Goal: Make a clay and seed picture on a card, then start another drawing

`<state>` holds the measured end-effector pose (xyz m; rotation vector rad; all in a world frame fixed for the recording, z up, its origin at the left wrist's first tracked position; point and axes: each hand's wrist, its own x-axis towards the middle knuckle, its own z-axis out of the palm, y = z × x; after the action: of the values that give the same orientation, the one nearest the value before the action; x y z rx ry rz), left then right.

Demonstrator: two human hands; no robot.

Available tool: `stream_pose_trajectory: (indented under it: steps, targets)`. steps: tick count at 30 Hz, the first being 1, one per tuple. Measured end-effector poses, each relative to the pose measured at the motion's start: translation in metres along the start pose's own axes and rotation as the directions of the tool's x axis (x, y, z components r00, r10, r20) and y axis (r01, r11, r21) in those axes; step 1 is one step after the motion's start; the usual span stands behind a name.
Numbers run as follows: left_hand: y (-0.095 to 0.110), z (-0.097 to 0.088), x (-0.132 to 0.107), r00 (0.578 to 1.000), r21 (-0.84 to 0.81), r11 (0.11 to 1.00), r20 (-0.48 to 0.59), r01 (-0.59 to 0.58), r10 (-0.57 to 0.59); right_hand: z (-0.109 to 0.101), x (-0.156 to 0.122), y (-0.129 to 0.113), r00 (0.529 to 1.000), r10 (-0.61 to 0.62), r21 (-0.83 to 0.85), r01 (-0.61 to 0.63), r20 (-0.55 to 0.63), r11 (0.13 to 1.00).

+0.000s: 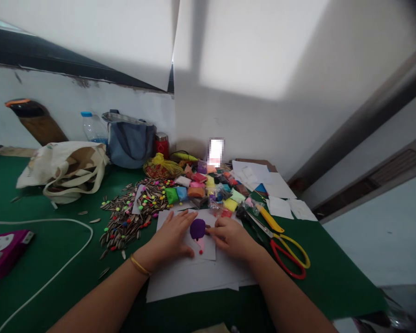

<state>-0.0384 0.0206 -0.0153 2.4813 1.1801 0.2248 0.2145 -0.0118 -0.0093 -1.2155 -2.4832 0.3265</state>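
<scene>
Left hand (173,236): palm down, thumb spread from extended fingers, at the left side of the white card (208,253). Right hand (230,237): fingers curled beside the purple disc (197,229), lower center of frame; pinch indeterminable.

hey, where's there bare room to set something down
Green cloth lies bare right of the scissors, toward the table edge; another patch lies between the magenta box and white cable. Crowded: coloured packets beyond the right hand, seeds and beads left of the left hand.
</scene>
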Motion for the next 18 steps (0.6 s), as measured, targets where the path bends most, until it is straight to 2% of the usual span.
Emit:
stream_pose_trajectory:
  steps: [3,7,10,14,18]
  targets:
    - [-0.006,-0.002,-0.001,0.999,0.032,0.999,-0.053,0.001,0.001,0.004,-0.001,0.004,0.996,0.043,-0.007,-0.044,-0.078,0.999]
    - [-0.015,-0.005,-0.001,0.999,0.032,0.999,-0.050,-0.010,0.012,0.011,-0.001,0.006,0.991,0.129,-0.019,-0.130,-0.027,0.991]
    - [-0.019,-0.008,0.000,0.999,0.045,0.999,-0.038,-0.013,0.015,0.012,-0.001,0.007,0.991,0.133,-0.031,-0.133,-0.015,0.991]
    - [-0.021,-0.010,0.001,1.000,0.051,0.998,0.005,-0.023,0.023,0.007,0.000,0.014,0.988,0.077,-0.023,-0.081,-0.131,0.996]
    - [-0.022,-0.005,0.000,0.998,0.031,0.997,0.000,-0.070,0.070,0.005,0.000,0.027,0.964,0.165,0.004,-0.168,-0.211,0.986]
